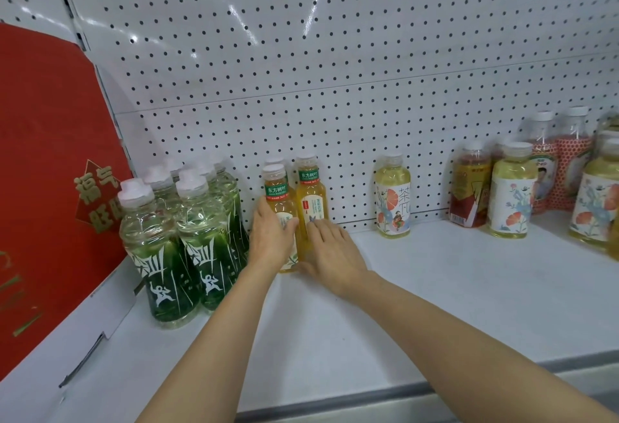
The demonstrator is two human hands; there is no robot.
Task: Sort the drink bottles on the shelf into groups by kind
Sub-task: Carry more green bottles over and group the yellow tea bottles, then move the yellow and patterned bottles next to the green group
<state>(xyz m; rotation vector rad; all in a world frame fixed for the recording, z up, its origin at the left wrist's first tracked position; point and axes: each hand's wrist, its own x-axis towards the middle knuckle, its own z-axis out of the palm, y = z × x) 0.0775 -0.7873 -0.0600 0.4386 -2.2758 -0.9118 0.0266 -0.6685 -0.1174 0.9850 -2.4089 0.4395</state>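
On the white shelf (435,288) several green-labelled bottles (187,238) stand grouped at the left. Beside them stand yellow tea bottles with green neck bands: a front one (277,194) and one just right of it (311,194). My left hand (271,238) wraps around the front one's lower body. My right hand (331,255) lies with straight fingers against the base of the right one. A single floral-labelled tea bottle (392,198) stands apart in the middle. More floral bottles (510,191), a red-labelled bottle (469,188) and orange-patterned bottles (566,161) stand mixed at the right.
A red cardboard panel (50,171) leans at the shelf's left end. The white pegboard back wall (335,70) rises right behind the bottles. The shelf's grey front edge (368,399) runs below my forearms.
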